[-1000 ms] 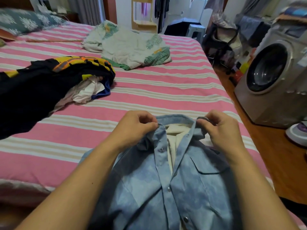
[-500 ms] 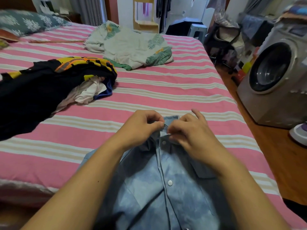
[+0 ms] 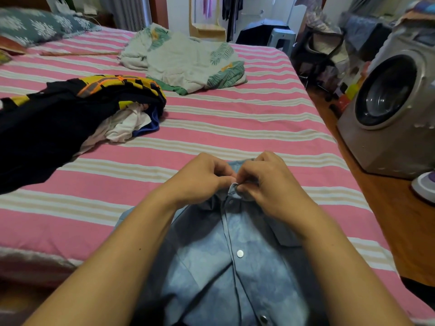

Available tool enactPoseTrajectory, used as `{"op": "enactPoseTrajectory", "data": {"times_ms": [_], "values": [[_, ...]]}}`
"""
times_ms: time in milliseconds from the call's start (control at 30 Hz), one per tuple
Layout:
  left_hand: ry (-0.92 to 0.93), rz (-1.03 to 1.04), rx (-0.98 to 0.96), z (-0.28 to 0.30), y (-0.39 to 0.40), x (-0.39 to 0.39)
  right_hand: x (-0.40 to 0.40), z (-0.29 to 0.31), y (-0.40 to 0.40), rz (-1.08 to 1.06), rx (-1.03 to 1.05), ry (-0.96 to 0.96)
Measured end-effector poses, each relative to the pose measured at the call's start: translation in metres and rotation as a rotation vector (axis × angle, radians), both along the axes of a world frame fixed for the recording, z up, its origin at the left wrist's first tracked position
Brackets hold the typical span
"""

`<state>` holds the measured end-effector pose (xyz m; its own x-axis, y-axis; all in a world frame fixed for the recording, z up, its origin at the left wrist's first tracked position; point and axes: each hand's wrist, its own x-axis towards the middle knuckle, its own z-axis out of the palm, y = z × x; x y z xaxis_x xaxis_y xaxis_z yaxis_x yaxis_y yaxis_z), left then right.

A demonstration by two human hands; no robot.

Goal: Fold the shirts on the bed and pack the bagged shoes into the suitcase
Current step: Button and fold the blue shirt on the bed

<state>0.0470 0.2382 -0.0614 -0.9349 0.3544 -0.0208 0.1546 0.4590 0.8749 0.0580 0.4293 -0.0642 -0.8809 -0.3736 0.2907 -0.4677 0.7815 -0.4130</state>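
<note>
both hands [image 3: 237, 182] pinching denim shirt [image 3: 226, 274] collar

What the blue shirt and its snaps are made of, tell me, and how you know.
The blue shirt: probably light denim or chambray cotton, judging by its matte, mottled faded wash and soft creases. The snap: a glossy white, pearl-like cap, metal or plastic unclear. Both hands pinch the collar.

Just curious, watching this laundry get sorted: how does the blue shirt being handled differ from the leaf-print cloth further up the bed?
The blue shirt lies spread out, front up; the leaf-print cloth sits crumpled in a heap. The blue shirt is pinched at its collar by the left hand and right hand; the leaf-print cloth lies untouched. Both rest on the striped bed.
</note>
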Motion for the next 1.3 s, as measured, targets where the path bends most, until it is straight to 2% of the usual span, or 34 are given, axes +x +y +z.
{"op": "enactPoseTrajectory", "data": {"times_ms": [100,200,267,367,533,733,833,967,1067,1133,1167,1233,1300], "values": [[0.021,-0.023,-0.047,-0.001,0.001,-0.002,-0.002,0.001,-0.003,-0.02,0.067,0.013],[0.119,0.031,-0.042,-0.004,0.008,-0.003,-0.005,0.003,-0.004,0.01,0.137,0.021],[0.18,0.092,-0.042,-0.003,0.01,-0.003,-0.006,0.003,-0.001,0.02,0.083,0.031],[0.248,0.03,-0.126,-0.001,0.009,-0.004,-0.004,0.003,0.003,-0.012,0.019,0.011],[0.244,-0.082,-0.166,-0.006,0.015,0.002,-0.002,0.007,0.004,0.021,0.082,-0.097],[0.243,-0.099,-0.168,-0.007,0.014,0.002,-0.004,0.004,0.0,-0.003,0.159,-0.04],[0.206,-0.059,-0.075,-0.006,0.008,-0.003,-0.007,0.004,-0.001,-0.01,0.092,-0.004],[0.085,0.049,0.083,-0.008,-0.003,-0.015,-0.004,-0.006,-0.005,-0.184,-0.007,0.125],[0.125,0.211,0.098,-0.015,0.0,-0.027,0.015,-0.009,-0.012,-0.412,-0.201,0.318],[0.204,0.311,0.113,-0.016,0.008,-0.035,0.033,-0.015,-0.021,-0.411,-0.281,0.302],[0.254,0.347,0.12,-0.016,0.013,-0.038,0.042,-0.023,-0.027,-0.372,-0.249,0.238],[0.308,0.349,0.141,-0.016,0.023,-0.041,0.049,-0.042,-0.039,-0.362,-0.006,0.088],[0.341,0.325,0.021,-0.018,0.03,-0.035,0.04,-0.062,-0.038,-0.418,0.198,0.027]]}}
